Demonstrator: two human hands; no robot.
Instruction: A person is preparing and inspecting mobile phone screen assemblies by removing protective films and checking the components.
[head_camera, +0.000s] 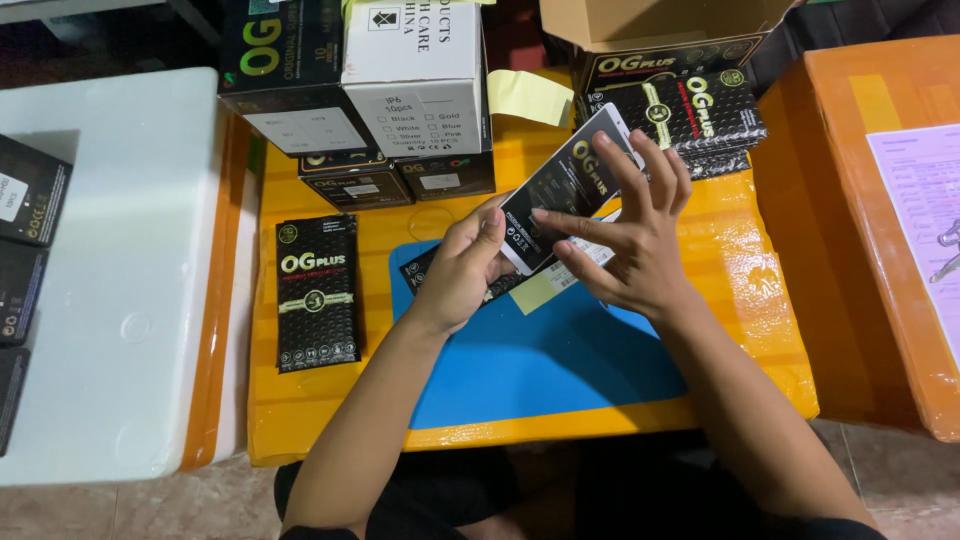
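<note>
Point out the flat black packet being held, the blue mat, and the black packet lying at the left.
Held black packet (560, 185), head view, its upper printed face.
Blue mat (540, 365), head view, bare middle.
Lying black packet (317, 292), head view, its centre.

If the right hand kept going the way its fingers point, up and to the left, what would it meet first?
The right hand already touches the flat black packet that both hands hold. Past that, its fingers point toward the small black boxes under the white carton. Depth is unclear, so it might pass above them.
</note>
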